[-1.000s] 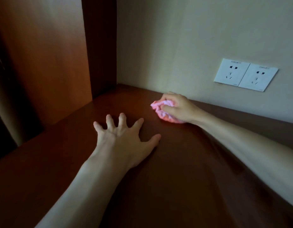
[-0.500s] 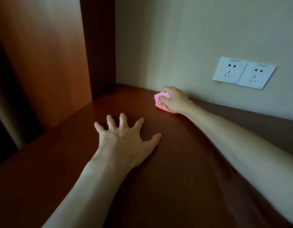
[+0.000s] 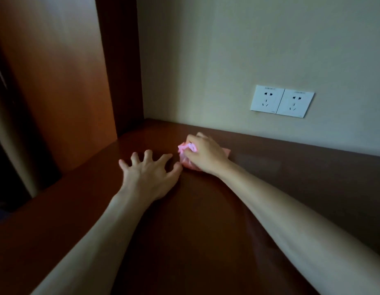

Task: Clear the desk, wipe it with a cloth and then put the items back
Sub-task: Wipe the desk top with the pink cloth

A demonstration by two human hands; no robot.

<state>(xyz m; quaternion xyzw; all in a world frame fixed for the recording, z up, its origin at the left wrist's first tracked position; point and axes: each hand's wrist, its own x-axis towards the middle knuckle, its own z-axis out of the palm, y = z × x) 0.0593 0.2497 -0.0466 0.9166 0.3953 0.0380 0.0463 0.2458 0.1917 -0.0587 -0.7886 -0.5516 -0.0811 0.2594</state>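
Observation:
A dark brown wooden desk [image 3: 206,231] fills the lower part of the view. My right hand [image 3: 206,155] grips a bunched pink cloth [image 3: 185,161] and presses it on the desk top near the back wall. Most of the cloth is hidden under the hand; pink shows at its left and right edges. My left hand [image 3: 149,174] rests on the desk with fingers spread, its thumb close to the cloth.
Two white wall sockets [image 3: 281,101] sit on the pale wall above the desk's back edge. A tall wooden panel [image 3: 57,81] stands at the left, forming a corner [image 3: 129,124] with the wall. The desk's left edge drops off into shadow.
My right hand has slid the cloth away from the wall and leftward, ending beside my left thumb. My left hand has stayed planted on the desk.

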